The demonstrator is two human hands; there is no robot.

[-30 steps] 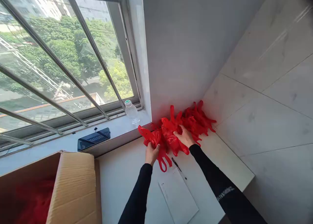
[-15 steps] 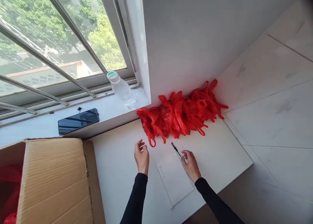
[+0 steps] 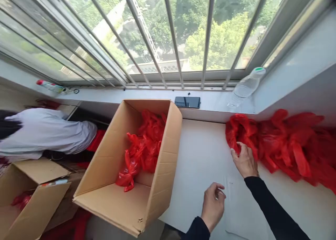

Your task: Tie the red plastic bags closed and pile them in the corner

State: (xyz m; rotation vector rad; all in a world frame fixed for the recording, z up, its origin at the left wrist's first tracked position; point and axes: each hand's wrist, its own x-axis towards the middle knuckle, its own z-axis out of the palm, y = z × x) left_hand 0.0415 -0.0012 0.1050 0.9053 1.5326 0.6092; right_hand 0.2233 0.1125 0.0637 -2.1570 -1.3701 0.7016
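Observation:
My right hand [image 3: 246, 161] is at the front of the nearest red plastic bag [image 3: 237, 126], thumb and fingers apart, with red film showing between them. Whether the fingertips press on it I cannot tell. Lower down, over the white table [image 3: 199, 152], my left hand [image 3: 213, 205] has loosely bent fingers with nothing visible in them. Beside it lies a pale sheet of paper [image 3: 240, 215], faint against the tabletop. More red plastic bags [image 3: 291, 142] stand bunched in a row along the wall, blurred toward the right.
An open cardboard box [image 3: 165, 177] holding several tied red bags [image 3: 147, 142] stands left of my hands. On the sill are a phone [image 3: 187, 102] and a clear bottle [image 3: 246, 87]. A person in a pale shirt [image 3: 52, 131] is at far left, near another box [image 3: 52, 201].
The view has swung left, bringing the box's inside and the person into sight. My right hand has moved from beside the pen to the nearest red bag; the pen no longer shows.

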